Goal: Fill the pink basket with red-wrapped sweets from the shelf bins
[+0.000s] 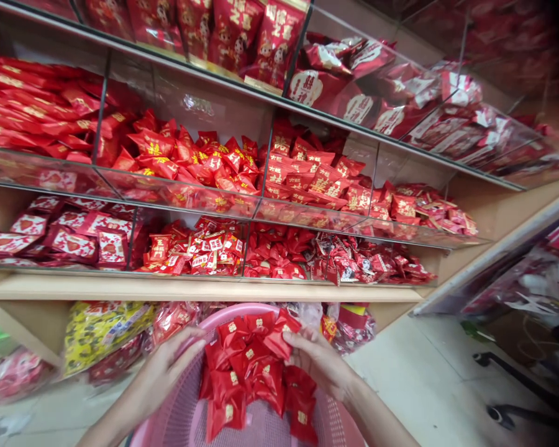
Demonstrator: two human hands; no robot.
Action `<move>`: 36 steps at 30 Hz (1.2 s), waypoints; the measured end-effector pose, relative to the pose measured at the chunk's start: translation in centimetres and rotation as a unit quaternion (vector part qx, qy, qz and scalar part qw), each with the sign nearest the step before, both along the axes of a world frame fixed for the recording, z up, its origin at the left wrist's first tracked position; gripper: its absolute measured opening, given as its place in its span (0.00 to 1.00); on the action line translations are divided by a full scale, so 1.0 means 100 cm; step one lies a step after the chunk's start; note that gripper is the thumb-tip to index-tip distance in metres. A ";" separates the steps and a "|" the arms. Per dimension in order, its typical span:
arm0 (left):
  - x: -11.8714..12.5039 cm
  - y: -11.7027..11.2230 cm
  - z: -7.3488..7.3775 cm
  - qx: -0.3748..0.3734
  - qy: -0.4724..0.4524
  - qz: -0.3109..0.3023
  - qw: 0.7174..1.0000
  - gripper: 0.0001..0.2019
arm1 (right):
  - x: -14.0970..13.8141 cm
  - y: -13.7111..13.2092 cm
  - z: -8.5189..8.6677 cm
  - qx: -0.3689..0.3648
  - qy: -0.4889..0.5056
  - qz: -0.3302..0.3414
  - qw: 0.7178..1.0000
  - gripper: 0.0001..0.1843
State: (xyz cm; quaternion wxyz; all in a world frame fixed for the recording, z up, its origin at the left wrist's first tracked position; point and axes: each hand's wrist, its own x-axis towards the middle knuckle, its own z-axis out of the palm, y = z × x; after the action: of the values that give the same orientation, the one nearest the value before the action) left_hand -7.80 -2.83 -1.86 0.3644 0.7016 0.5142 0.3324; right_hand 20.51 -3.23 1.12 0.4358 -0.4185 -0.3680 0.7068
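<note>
A pink plastic basket with mesh sides sits low in front of me, holding several red candy packets with gold double-happiness marks. At its left rim is my left hand, fingers stretched out and apart, with nothing in them; whether it touches the rim I cannot tell. My right hand pinches a red candy packet between thumb and fingers, above the right side of the pile. The undersides of the right fingers are partly hidden.
Ahead stands a wooden shelf with clear dividers and red packets in its compartments. Beneath it lie a bag of yellow-wrapped sweets and other plastic bags. Dark chair legs stand on the tiled floor at the right.
</note>
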 end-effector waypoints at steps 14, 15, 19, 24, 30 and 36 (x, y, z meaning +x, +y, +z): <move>0.002 0.000 0.003 -0.016 -0.005 -0.014 1.000 0.12 | -0.027 0.011 -0.014 0.052 -0.170 -0.061 0.982 0.20; 0.002 0.000 0.003 -0.018 -0.005 -0.014 1.000 0.12 | -0.028 0.013 -0.018 0.074 -0.183 -0.063 0.978 0.18; 0.002 -0.001 0.003 -0.016 0.000 -0.009 1.000 0.11 | -0.036 0.019 -0.033 0.131 -0.214 -0.080 0.965 0.16; 0.000 0.001 -0.001 -0.009 -0.008 -0.001 1.000 0.11 | -0.044 0.019 -0.040 0.168 -0.296 -0.083 0.937 0.15; -0.001 0.001 -0.005 -0.012 -0.004 0.001 1.000 0.12 | -0.046 0.011 -0.032 0.195 -0.423 -0.089 0.880 0.10; -0.001 0.000 -0.003 -0.017 -0.003 -0.007 1.000 0.12 | -0.043 0.006 -0.019 0.224 -0.539 -0.075 0.809 0.09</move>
State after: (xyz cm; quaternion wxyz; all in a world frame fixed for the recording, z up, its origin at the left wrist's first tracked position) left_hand -7.87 -2.79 -2.21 0.3799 0.6983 0.5137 0.3228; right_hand 16.25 -2.63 -0.76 0.3012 -0.6492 -0.6592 0.2309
